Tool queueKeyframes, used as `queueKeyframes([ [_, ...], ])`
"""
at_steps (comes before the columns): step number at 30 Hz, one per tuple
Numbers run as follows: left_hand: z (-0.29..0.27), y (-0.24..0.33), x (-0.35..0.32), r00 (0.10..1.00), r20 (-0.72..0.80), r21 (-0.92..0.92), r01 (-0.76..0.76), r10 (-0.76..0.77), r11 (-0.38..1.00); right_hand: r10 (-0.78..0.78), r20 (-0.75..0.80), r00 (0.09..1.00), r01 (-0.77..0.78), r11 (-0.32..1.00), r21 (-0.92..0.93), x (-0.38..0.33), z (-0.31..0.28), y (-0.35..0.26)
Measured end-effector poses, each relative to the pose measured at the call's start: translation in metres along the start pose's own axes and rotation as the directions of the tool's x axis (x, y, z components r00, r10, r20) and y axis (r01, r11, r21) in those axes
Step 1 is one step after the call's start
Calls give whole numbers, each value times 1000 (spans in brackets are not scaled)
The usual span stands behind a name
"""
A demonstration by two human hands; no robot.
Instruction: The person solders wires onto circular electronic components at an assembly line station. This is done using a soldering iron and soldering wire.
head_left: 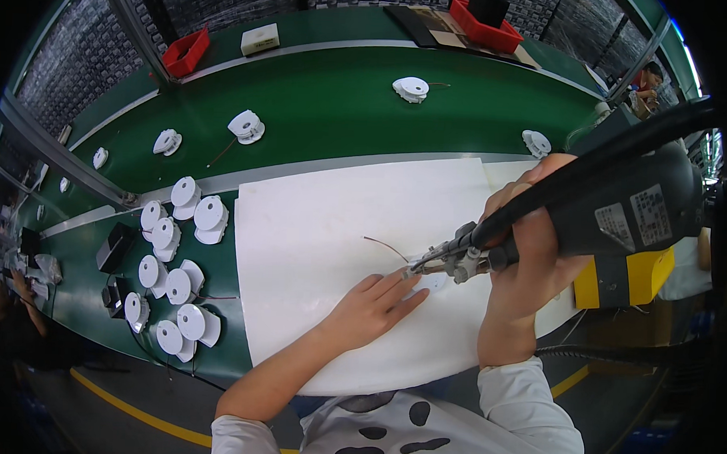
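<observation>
Tool (580, 222) partly hides white part (434, 283), discs (180, 287) clustered left.

My counter (77, 285) has a green top, with a pale rail (366, 158) along its far edge. Beyond the counter I see a long green surface (328, 106), and farther past the counter a narrower green ledge (338, 26). A dark wall (93, 57) with a small repeating pattern stands farthest from the counter. To me, a metal post (138, 31) slants up beyond the counter's left part. Below the counter, grey floor (166, 388) carries a yellow line (133, 411); far right of the counter, a strip light (689, 66) glows bluish-white.
</observation>
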State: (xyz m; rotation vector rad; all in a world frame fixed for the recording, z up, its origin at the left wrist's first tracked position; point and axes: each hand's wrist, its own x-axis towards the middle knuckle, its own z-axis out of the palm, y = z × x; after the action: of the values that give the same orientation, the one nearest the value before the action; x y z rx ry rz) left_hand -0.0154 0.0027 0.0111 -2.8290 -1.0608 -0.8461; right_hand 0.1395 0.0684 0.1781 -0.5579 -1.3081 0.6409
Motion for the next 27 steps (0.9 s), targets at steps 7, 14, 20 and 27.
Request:
queueKeyframes([
  [7, -2, 2, 0, 1000, 16, 0, 13, -13, 1000, -17, 19, 1000, 17, 999, -46, -7, -4, 13],
  [14, 8, -14, 1, 997, -81, -64, 5, -10, 998, -68, -213, 975, 27, 982, -189, 3, -13, -10],
  [20, 1, -144, 51, 854, -288, 357, 515, -432, 779, -200, -279, 939, 213, 977, 16, 22, -40, -22],
  [27, -53, -291, -21, 519, -409, 567, 789, -751, 236, -83, -369, 926, 70, 996, -47, 13, -19, -19],
])
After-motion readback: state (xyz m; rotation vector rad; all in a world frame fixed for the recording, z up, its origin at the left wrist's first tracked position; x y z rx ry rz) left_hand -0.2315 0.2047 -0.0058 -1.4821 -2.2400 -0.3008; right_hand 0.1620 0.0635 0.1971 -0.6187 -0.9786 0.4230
